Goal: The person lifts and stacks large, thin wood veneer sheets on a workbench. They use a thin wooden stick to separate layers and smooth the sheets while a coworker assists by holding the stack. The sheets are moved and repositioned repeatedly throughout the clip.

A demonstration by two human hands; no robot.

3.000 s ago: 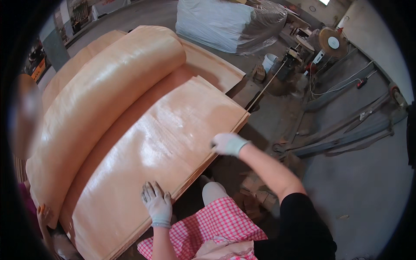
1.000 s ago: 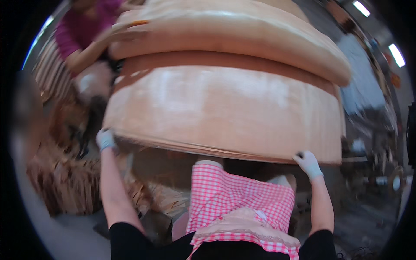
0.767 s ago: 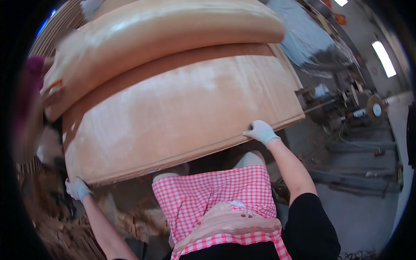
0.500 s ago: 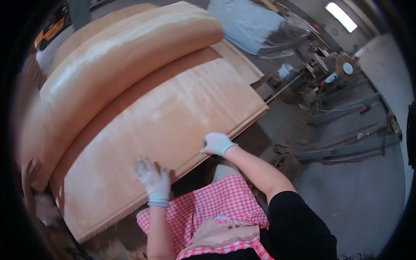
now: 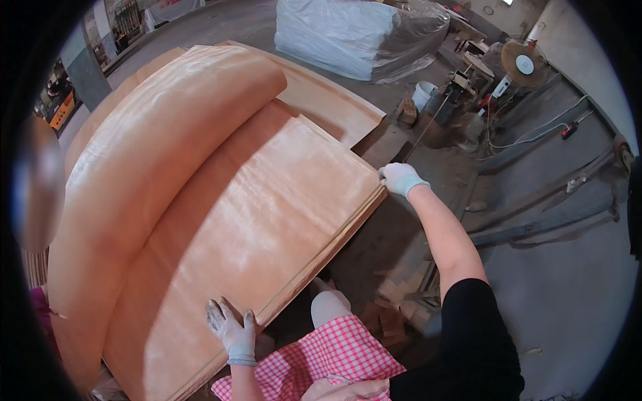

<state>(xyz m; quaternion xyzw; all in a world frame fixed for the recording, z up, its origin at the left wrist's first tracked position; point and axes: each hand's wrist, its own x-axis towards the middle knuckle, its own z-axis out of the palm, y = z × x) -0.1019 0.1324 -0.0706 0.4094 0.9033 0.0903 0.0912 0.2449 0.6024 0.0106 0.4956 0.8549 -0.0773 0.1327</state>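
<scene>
A broad stack of thin wood veneer sheets (image 5: pixel 281 214) lies before me, its layered edge along my side. Across its far part a large veneer sheet (image 5: pixel 167 127) curls back over itself in a thick roll. My left hand (image 5: pixel 234 335), in a white glove smudged at the fingertips, rests palm down near the front edge with fingers spread. At the stack's right corner my right hand (image 5: pixel 404 179), gloved too, has its fingers closed on the sheet's edge; how many sheets it pinches I cannot tell.
A plastic-wrapped pile (image 5: pixel 334 33) stands at the back. To the right are a white bucket (image 5: pixel 423 95), a round disc (image 5: pixel 521 61) on a machine, and metal bars (image 5: pixel 535 224) on the floor. A purple sleeve (image 5: pixel 41 307) shows at the far left.
My right hand has moved from the front edge out to the stack's right corner. The left hand stays flat on the veneer. My view has turned, and the curled sheet reaches nearer on the left.
</scene>
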